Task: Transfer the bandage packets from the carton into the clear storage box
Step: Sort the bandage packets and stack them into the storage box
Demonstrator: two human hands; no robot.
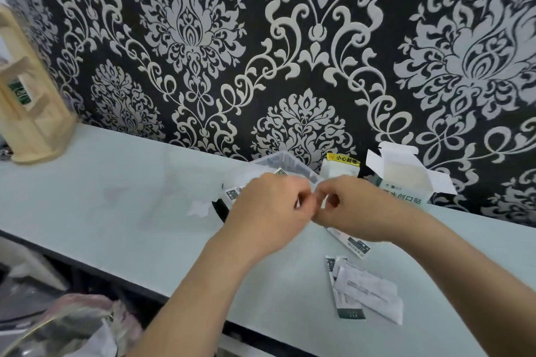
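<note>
Bandage packets point(362, 290) lie loose on the worktop point(116, 211) at lower right, probably tipped from the open carton point(403, 175) for easy picking. My left hand point(269, 211) and right hand point(353, 209) meet, fingers curled, beside the clear storage box point(278, 157) at centre. I cannot tell what either grip holds.

Black and silver up top, pale mint down below!

The wallpaper point(290, 38) fills twelve o'clock, black with silver-grey damask scrolls and blooms. The table point(116, 211) is a pale mint green. At three o'clock, the carton point(406, 182) is white with dark green lettering, and just by it there's a bright yellow label point(343, 159) with dark characters. At five o'clock, white packets point(348, 313) with dark green bands and a white leaflet point(368, 290) with grey print. At nine, a cream wooden rack point(32, 130). At seven, a pinkish translucent bag point(87, 319).
</note>
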